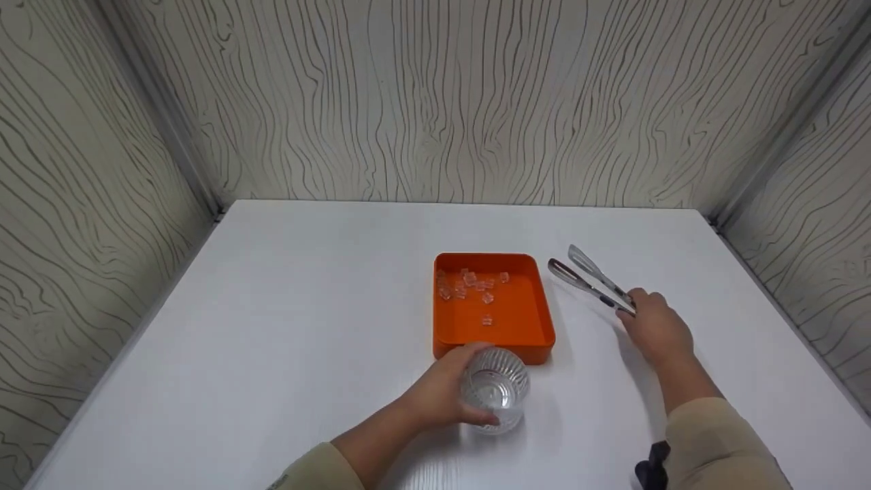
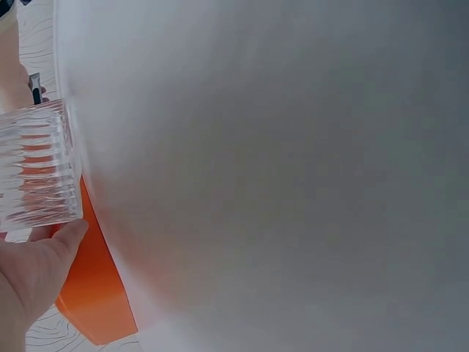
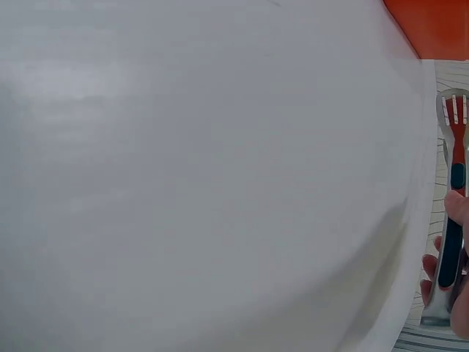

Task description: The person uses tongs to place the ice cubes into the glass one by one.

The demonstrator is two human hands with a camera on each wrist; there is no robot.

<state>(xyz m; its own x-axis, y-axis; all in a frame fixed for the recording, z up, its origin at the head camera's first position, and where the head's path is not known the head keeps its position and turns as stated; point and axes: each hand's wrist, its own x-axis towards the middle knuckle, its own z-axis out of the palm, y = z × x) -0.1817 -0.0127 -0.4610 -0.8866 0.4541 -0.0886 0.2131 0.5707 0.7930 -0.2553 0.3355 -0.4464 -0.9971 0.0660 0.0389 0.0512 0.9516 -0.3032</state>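
My left hand [image 1: 439, 391] grips a clear ribbed glass [image 1: 500, 391] from its left side, fingers behind and thumb in front. The glass overlaps the near edge of an orange tray [image 1: 524, 316] in the head view. Several small clear cubes [image 1: 487, 298] lie in the tray, mostly toward its far left part. To the right, my right hand [image 1: 659, 330] holds metal tongs [image 1: 603, 298] near their closed end, with the two arms spread apart and tips pointing left and away. In the right wrist view, slotted tips and a dark handle inlay show on the tongs [image 3: 458, 170].
A white table [image 1: 306, 306] carries everything. Wood-grain panels [image 1: 422, 102] stand behind it and along both sides. A small black object [image 1: 652, 468] sits beside the right sleeve at the near edge of the view.
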